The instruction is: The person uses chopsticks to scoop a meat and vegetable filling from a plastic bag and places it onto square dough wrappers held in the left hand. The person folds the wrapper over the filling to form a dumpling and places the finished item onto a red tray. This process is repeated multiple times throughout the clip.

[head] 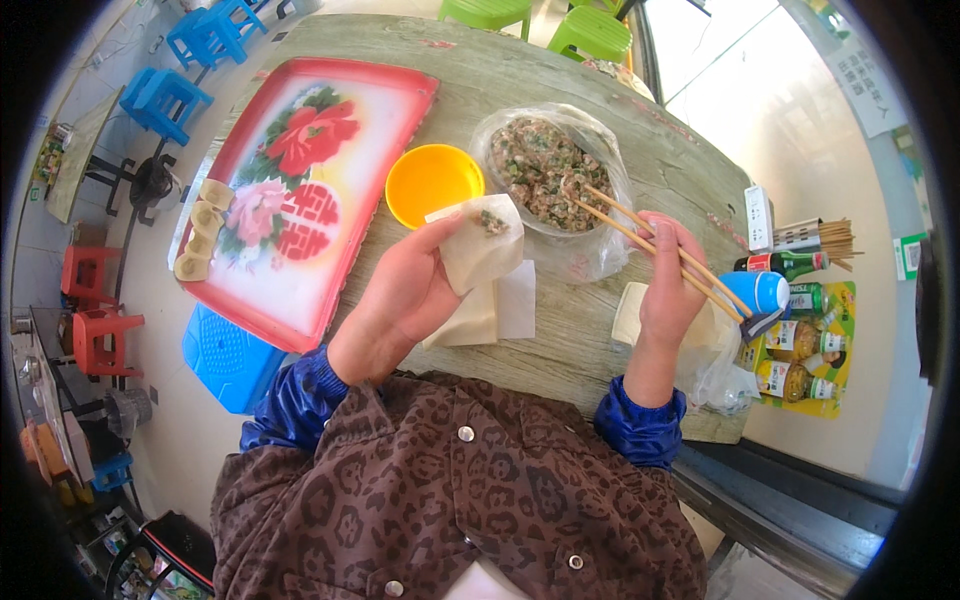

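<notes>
On my left hand lies a thin square dough wrapper, held at its edge under the thumb, with a small dab of minced filling near its far corner. My right hand grips a pair of wooden chopsticks, whose tips touch the chopped meat and greens in a bowl lined with clear plastic. A yellow bowl stands between that bowl and a red-rimmed floral tray. Several folded dumplings line the tray's left side. A stack of wrappers lies below my left hand.
More dough and a plastic bag lie by my right wrist. Along the table's right edge are a green glass bottle, a blue cup and a chopstick holder. A blue stool stands beneath the tray's near left corner.
</notes>
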Available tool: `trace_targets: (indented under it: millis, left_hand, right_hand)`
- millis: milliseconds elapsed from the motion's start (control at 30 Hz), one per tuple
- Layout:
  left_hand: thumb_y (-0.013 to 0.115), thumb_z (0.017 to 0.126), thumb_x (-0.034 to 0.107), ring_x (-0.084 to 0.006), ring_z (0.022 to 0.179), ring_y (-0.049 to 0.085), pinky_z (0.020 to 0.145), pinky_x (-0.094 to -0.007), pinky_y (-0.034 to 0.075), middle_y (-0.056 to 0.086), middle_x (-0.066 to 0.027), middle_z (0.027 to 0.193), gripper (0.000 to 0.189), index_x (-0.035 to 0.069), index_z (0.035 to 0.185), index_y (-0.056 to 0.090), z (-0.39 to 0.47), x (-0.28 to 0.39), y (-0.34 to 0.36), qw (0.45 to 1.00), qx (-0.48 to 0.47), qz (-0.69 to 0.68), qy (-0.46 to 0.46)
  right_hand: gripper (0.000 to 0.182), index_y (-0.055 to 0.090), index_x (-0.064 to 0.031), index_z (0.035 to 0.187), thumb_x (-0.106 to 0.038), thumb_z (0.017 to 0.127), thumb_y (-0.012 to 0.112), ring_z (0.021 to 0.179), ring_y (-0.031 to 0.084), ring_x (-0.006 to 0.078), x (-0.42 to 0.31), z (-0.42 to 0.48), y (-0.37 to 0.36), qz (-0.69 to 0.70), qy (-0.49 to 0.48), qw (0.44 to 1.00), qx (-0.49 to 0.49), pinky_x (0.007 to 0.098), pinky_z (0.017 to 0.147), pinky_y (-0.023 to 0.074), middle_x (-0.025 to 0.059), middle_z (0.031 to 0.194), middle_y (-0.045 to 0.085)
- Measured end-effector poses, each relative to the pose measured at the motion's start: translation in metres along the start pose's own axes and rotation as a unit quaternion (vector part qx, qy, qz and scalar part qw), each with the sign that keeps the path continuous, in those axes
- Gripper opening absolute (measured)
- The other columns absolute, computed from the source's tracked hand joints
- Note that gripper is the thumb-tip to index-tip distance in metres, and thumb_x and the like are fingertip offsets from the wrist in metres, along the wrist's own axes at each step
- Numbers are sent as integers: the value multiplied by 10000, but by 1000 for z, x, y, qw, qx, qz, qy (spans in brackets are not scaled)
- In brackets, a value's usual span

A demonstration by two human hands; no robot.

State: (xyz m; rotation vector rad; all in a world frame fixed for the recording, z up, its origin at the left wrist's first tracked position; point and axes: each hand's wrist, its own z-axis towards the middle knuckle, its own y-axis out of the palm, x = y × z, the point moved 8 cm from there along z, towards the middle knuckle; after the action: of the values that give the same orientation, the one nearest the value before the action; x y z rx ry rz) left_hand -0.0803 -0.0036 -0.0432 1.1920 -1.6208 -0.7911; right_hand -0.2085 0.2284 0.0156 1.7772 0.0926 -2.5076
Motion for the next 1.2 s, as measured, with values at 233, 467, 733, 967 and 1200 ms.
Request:
trace_targets:
  millis: [233, 467, 733, 967, 1200]
  left_hand:
    - [458, 1064, 182, -317, 1250, 582, 1114, -455, 447, 575, -189, 1375, 402, -52, 1390, 484, 0, -4, 4, 1000, 13, -1, -1]
    - [455, 1065, 180, -324, 1260, 575, 1118, -459, 442, 571, -194, 1377, 401, -58, 1386, 485, 0, -5, 4, 1000, 1, -2, -2]
    - [451, 1066, 183, -322, 1257, 577, 1118, -462, 442, 572, -195, 1376, 404, -54, 1392, 477, 1, -6, 1, 1000, 9, 4, -9]
    - [457, 1066, 184, -316, 1262, 573, 1121, -453, 437, 574, -187, 1373, 403, -49, 1394, 476, 2, -5, 2, 1000, 2, 6, -8]
    - [472, 1059, 176, -307, 1262, 573, 1118, -448, 437, 578, -176, 1369, 402, -47, 1393, 477, 2, -5, 5, 1000, 3, 14, -6]
  right_hand:
    - [193, 691, 81, 1046, -71, 1009, 577, 848, 671, 172, -11, -2, 6, 49, -12, 998, -30, 321, 770, 601, 145, 1016, 716]
    - [184, 687, 86, 1048, -59, 1008, 581, 902, 694, 198, 7, -2, 12, 40, 10, 999, -16, 328, 785, 606, 172, 1032, 718]
    - [205, 667, 104, 1019, -78, 1016, 573, 899, 706, 234, 11, -4, 6, 63, -9, 998, 30, 356, 799, 613, 188, 1001, 711]
    - [244, 644, 86, 1001, -142, 1030, 563, 920, 709, 287, 27, 4, -11, 192, 47, 978, 62, 405, 810, 624, 216, 1005, 695]
    - [237, 649, 75, 1008, -143, 1034, 560, 969, 696, 281, 32, 5, 4, 200, 63, 977, 43, 402, 840, 619, 208, 1027, 690]
